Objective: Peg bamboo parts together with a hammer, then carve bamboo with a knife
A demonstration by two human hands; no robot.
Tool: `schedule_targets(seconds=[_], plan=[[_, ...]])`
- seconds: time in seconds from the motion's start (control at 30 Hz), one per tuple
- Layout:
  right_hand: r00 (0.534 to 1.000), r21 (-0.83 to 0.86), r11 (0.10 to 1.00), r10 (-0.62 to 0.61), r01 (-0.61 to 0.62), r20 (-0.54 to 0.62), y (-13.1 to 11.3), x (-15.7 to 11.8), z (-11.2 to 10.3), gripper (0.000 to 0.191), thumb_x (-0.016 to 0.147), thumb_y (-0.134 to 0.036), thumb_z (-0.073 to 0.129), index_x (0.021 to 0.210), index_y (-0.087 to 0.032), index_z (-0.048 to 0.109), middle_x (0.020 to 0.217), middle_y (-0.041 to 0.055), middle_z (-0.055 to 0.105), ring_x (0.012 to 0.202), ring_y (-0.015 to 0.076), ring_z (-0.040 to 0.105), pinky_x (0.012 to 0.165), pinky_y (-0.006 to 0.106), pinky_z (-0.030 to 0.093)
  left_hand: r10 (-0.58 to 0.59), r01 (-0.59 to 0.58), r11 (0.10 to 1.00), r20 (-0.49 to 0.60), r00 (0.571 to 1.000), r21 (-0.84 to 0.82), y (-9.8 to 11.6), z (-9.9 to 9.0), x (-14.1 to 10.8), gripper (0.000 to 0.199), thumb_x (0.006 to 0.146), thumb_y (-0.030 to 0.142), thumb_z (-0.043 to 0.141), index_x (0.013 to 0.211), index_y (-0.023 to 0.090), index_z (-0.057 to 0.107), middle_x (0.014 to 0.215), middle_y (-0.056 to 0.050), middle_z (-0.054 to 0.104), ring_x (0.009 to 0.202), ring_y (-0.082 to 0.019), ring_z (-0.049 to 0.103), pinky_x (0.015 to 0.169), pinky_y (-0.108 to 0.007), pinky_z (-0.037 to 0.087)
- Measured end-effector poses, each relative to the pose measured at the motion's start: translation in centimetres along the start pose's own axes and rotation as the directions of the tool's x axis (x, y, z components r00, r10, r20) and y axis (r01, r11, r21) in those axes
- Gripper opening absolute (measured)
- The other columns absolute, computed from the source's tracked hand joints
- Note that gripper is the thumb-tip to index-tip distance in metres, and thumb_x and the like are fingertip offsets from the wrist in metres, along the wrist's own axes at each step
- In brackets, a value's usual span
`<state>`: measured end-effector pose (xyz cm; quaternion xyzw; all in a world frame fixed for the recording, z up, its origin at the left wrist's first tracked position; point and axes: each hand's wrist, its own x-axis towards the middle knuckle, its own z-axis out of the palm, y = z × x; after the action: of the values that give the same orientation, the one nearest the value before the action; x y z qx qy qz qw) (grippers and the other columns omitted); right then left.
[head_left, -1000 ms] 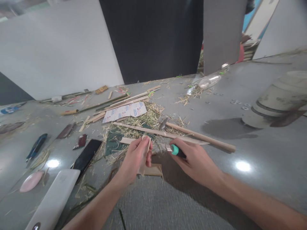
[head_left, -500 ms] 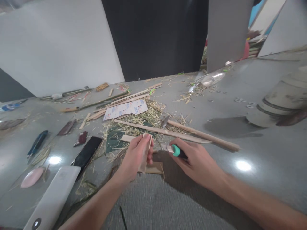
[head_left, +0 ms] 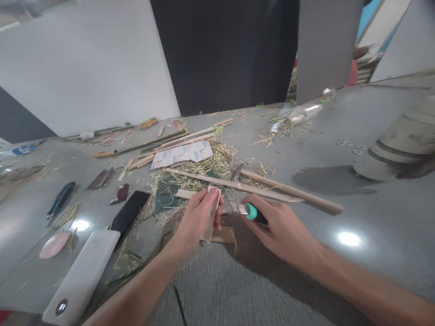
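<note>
My left hand [head_left: 200,213] is closed round a flat, pale strip [head_left: 211,217], likely bamboo or wood, held on a slant. In my right hand [head_left: 272,219] is a utility knife [head_left: 251,211] with a green and black handle. Its blade points left toward the strip, with a small gap between them. Beneath my left hand lies a flat brown piece [head_left: 224,234]. Beyond both hands are a green mat [head_left: 166,199] strewn with shavings [head_left: 220,158], a long split strip [head_left: 224,182] and a small hammer [head_left: 288,188] with a wooden handle.
At left lie a white power bank [head_left: 83,271], a black phone-like slab [head_left: 131,213], blue-handled pliers [head_left: 61,199] and a pink oval object [head_left: 54,245]. A printed paper sheet [head_left: 181,155] rests on wooden strips. To the right stands a ringed, pale container [head_left: 397,140].
The whole view has shifted slightly, so things sit a little farther right. Both hands keep hold of the strip and the knife in nearly the same pose.
</note>
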<state>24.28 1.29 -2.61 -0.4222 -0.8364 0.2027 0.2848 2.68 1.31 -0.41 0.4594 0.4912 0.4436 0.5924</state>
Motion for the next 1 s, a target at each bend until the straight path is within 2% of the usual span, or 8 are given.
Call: schedule_targets(seconds=[0.63,1.0], plan=[[1.0,-0.001,1.0,0.014,-0.014,0.0,0.36,0.12,-0.06,0.007,0.101,-0.021,0.053,0.108,-0.021,0.057,0.08,-0.0029,0.064,0.062,0.0123,0.049,0.059,0.024,0.033,-0.005,0.005,1.0,0.025,1.0,-0.012,-0.34,0.08,-0.03,0.041,0.105,0.05,0.054,0.08,0.019,0.062,0.053,0.004,0.053,0.045,-0.009,0.054,0.048,-0.019,0.046],[1.0,-0.005,1.0,-0.007,0.007,-0.019,0.45,0.29,0.04,0.004,0.098,-0.018,0.052,0.097,-0.02,0.05,0.079,-0.0025,0.061,0.062,0.0118,0.045,0.059,0.023,0.03,-0.026,0.026,1.0,0.037,0.999,-0.011,-0.35,0.06,-0.18,0.04,0.106,0.048,0.052,0.081,0.019,0.063,0.054,0.004,0.054,0.046,-0.009,0.054,0.049,-0.018,0.046]])
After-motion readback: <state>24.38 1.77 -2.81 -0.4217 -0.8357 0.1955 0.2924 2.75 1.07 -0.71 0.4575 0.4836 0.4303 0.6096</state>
